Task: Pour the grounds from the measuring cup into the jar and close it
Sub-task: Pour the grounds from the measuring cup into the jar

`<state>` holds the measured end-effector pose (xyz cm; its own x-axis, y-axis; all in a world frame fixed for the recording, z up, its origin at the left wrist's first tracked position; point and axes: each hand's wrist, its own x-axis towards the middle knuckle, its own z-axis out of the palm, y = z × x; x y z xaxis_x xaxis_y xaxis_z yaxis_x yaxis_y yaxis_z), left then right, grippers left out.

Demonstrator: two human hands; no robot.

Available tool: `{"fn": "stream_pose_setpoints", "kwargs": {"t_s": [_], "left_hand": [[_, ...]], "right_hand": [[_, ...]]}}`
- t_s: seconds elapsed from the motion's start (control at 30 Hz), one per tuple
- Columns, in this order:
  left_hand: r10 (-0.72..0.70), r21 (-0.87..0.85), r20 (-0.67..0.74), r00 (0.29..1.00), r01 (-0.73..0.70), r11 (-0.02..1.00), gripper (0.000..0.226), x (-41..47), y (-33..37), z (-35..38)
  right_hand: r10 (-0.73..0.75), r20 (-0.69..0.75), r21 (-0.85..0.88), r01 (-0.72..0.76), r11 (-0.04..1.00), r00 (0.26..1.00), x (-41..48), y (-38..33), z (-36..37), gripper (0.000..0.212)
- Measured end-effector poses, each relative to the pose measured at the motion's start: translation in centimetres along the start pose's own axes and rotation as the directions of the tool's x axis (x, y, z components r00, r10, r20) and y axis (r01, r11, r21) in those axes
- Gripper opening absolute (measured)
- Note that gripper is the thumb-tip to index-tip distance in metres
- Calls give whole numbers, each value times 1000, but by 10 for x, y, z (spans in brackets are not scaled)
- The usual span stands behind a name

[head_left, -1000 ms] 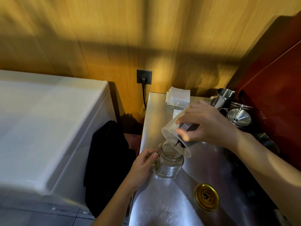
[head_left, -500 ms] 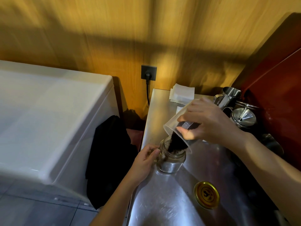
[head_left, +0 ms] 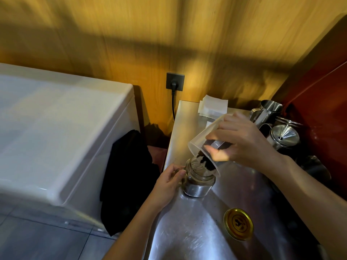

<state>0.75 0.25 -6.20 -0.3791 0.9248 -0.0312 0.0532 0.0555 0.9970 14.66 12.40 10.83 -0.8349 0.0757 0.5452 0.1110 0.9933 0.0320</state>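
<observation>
1. One steel counter [head_left: 244, 194].
2. Two hands: right hand [head_left: 242, 141] wrapped round one tilted clear plastic measuring cup [head_left: 203, 141]; left hand [head_left: 168, 182] curled round one upright glass jar [head_left: 199, 182] on the counter.
3. One gold metal lid [head_left: 238, 223] lies apart, nearer the camera.
4. Dark grounds [head_left: 203, 160] at the cup's lip over the jar's mouth, thinner than half a second ago; the jar now holds more.

Two bare forearms enter from the bottom edge of the frame. No sleeves visible on either; both arms are uncovered as far as the frame shows. Left hand [head_left: 167, 180]: no ring, watch or band seen at the wrist; fingers slender, nails short. Right hand [head_left: 242, 145]: likewise unadorned, no glove, no wristwear; thumbnail short and plain. Knuckles and tendons show on the back of the right hand. No markings or tattoos discernible in the dim warm light.
</observation>
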Motion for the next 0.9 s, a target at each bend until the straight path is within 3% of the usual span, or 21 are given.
{"fn": "stream_pose_setpoints", "kwargs": {"t_s": [0.9], "left_hand": [[-8, -24, 17, 1000, 8, 1000, 17, 0, 0, -1]], "right_hand": [[-74, -36, -71, 71, 995, 997, 3, -3, 2, 24]]}}
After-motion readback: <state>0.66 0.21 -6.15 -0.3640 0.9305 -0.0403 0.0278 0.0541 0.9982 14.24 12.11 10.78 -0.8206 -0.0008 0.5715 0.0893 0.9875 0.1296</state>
